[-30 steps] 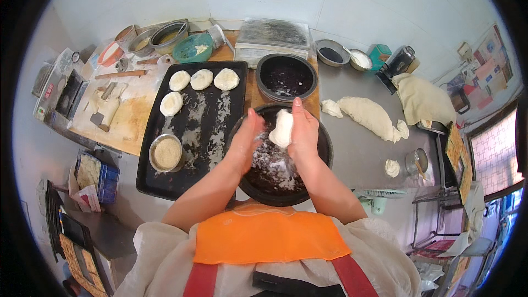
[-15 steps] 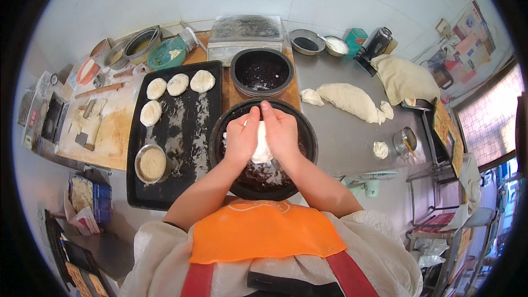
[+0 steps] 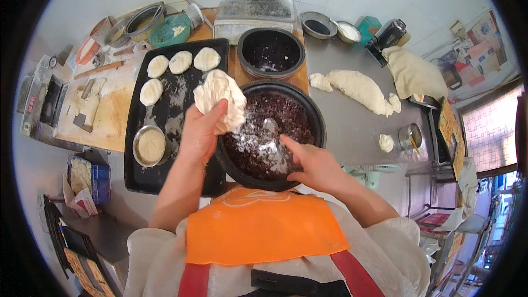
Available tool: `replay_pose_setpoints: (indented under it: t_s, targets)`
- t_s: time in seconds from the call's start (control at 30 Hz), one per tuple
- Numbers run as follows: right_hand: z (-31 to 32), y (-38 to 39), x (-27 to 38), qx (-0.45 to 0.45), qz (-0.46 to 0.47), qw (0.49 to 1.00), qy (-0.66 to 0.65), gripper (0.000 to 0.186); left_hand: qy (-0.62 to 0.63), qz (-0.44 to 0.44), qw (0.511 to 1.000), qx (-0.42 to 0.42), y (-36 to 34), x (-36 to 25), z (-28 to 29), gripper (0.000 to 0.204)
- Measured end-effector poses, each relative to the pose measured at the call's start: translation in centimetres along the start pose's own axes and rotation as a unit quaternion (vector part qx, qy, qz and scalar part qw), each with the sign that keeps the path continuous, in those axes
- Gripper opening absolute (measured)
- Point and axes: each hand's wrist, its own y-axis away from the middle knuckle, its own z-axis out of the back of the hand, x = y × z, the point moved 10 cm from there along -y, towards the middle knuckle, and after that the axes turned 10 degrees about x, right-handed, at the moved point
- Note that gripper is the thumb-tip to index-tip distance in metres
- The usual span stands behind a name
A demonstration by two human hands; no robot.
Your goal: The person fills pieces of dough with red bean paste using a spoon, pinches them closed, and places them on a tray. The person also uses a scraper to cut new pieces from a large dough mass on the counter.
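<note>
My left hand (image 3: 202,132) grips a flattened, thin round of white dough (image 3: 220,102), thumb on top, above the left rim of a large dark bowl (image 3: 322,132). Inside the bowl lies a dark crumbly filling (image 3: 297,115) with white powder scattered on it. A metal spoon (image 3: 269,126) rests in this filling. Over the bowl's right side is my right hand (image 3: 316,165), its index finger and thumb apart, the fingertip close beside the spoon. Whether the finger touches the spoon cannot be made out.
Left of the bowl, a black baking tray (image 3: 165,179) carries several filled dough rounds (image 3: 180,62) and a bowl of pale grains (image 3: 149,146). Another dark bowl (image 3: 270,52) stands behind. To the right, a long dough piece (image 3: 360,91) and a small dough lump (image 3: 386,143) lie on the metal counter.
My hands were together around the dough over the bowl; they have separated. My left hand carried the dough leftward, where it shows spread flat, while my right hand moved right and down near the spoon.
</note>
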Motion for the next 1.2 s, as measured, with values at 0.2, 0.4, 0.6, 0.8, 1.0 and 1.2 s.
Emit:
replay_pose_setpoints:
  t_s: [0.2,0.4,0.6,0.8,1.0,1.2]
  targets:
    - [0.6,-5.8,-3.2,-0.215,0.139,0.960,-0.116,0.016,-0.206,-0.009,0.978,-0.011,1.5,-3.1,1.6,0.036]
    - [5.5,-10.0,-4.8,-0.347,0.055,0.936,-0.036,0.015,0.111,0.071,0.977,-0.169,3.4,2.9,9.9,0.037]
    - [1.8,-16.7,-9.0,-0.145,0.015,0.951,-0.271,0.018,0.106,0.040,0.986,-0.123,4.4,2.3,9.1,0.040]
    - [0.9,-15.8,-7.5,-0.124,-0.003,0.952,-0.281,0.020,0.055,0.025,0.983,-0.171,5.4,2.5,10.6,0.042]
    - [-1.7,-17.9,-9.8,-0.072,-0.069,0.874,-0.476,0.016,0.079,0.059,0.984,-0.149,4.2,3.4,10.1,0.043]
    - [-2.4,-15.4,-8.2,-0.086,-0.064,0.847,-0.520,0.011,0.024,0.078,0.982,-0.169,4.4,2.9,9.5,0.048]
